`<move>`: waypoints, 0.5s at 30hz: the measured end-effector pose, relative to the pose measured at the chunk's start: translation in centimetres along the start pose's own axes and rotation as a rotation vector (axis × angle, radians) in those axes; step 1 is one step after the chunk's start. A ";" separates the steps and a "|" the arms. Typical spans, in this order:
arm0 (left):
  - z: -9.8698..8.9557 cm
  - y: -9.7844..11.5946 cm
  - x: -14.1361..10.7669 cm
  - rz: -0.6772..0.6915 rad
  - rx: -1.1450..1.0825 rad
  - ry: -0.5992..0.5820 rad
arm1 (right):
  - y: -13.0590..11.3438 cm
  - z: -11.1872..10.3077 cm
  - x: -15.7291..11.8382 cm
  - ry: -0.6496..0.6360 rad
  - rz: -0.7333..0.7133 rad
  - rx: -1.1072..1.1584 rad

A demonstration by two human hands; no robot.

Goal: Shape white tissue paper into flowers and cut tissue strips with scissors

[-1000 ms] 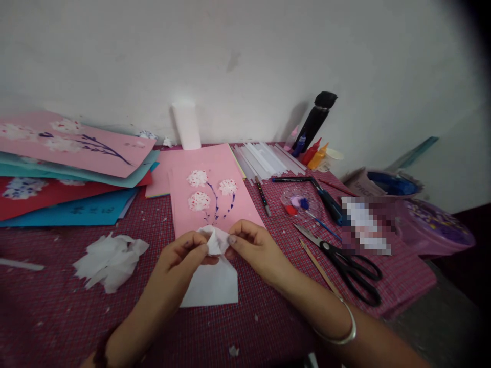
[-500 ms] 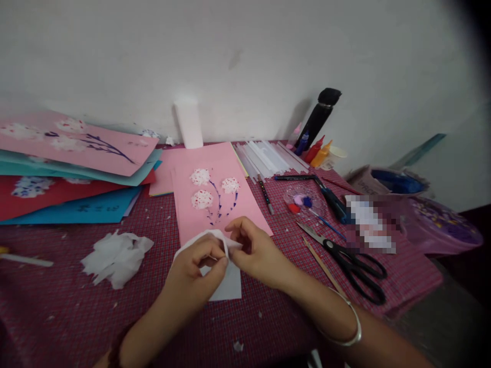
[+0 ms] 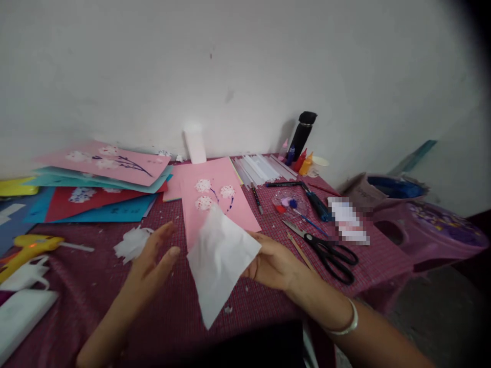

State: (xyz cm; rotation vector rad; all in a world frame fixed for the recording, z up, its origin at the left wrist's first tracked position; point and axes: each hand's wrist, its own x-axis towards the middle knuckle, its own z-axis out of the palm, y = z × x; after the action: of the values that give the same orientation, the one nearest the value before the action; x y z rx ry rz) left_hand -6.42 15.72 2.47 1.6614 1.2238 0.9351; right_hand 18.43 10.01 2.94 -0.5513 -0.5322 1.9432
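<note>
A creased white tissue sheet (image 3: 223, 260) hangs over the front of a pink card (image 3: 245, 207) bearing white, red-speckled flowers and dark stems. My right hand (image 3: 274, 260) grips the sheet at its right corner, its fingertips partly behind it. To the left, my left hand (image 3: 153, 260) is apart from the sheet, thumb and fingers spread, holding nothing. Just behind it lies a crumpled bunch of white tissue (image 3: 131, 244), partly covered by the fingers.
Black-handled scissors (image 3: 330, 253), a paint dish (image 3: 297, 202) and paint bottles (image 3: 306, 163) are at the right. Coloured cards (image 3: 126, 204) are stacked at the left, with a yellow glue gun (image 3: 36, 245) nearer. A black bottle (image 3: 301, 138) leans on the wall.
My left hand has let go of the white tissue and moved left, opening. The sheet now hangs spread out from my right hand. The view has shifted, showing the glue gun more fully.
</note>
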 end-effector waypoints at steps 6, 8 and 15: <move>2.4 -1.6 0.9 -0.245 -0.303 -0.321 | 2.9 -0.1 -2.1 0.017 -0.064 0.083; 2.9 0.1 1.1 -0.215 -0.280 -0.363 | 3.3 -0.3 -1.9 -0.012 -0.107 0.036; 0.8 6.1 3.0 -0.125 -0.090 -0.329 | 1.9 -0.2 -0.3 -0.007 -0.134 -0.151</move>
State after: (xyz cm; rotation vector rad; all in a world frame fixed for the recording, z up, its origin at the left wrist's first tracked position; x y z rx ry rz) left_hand -2.94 17.48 8.10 1.5741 1.0326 0.6023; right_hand 17.36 9.04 1.69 -0.5890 -0.7070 1.7883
